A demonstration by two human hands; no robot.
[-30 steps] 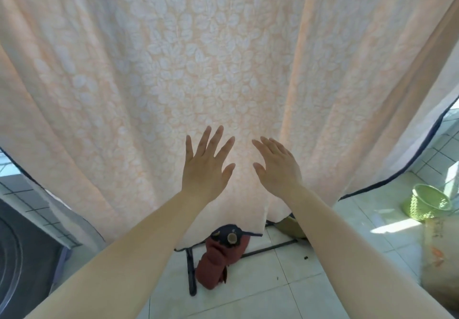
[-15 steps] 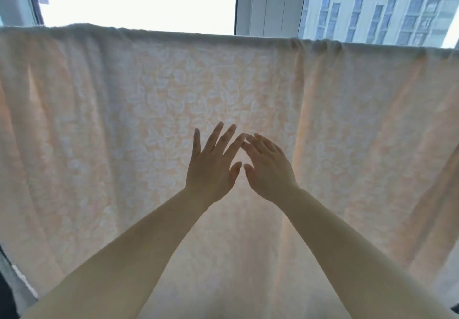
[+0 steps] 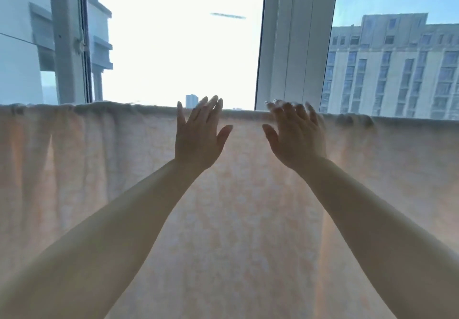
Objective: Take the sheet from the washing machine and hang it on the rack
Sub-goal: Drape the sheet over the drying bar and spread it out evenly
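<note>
**Smoothing pass along the top fold of the hung sheet**

Left hand [image 3: 198, 136] is reaching up with fingers straight and spread, thumb out, gripping nothing; its fingertips are lying at the level of the sheet's top fold. Right hand [image 3: 296, 136] is doing the same just beside it, fingers extended and slightly blurred, holding nothing; I cannot tell whether the palms are actually pressing the cloth or hovering just short of it. Judgement: flat, open hands suit spreading and evening out fabric, not lifting it, so the hanging itself looks essentially done and this is a finishing pass.

The sheet [image 3: 87, 169] is draping over a horizontal support hidden under its fold; the rack itself is not showing. Its long axis is running left to right across the whole view, with the free length falling straight down towards the floor. Small gathers are bunching along the top edge at left and at right. Behind it, the window frame [image 3: 298, 40] is standing against bright sky.
</note>
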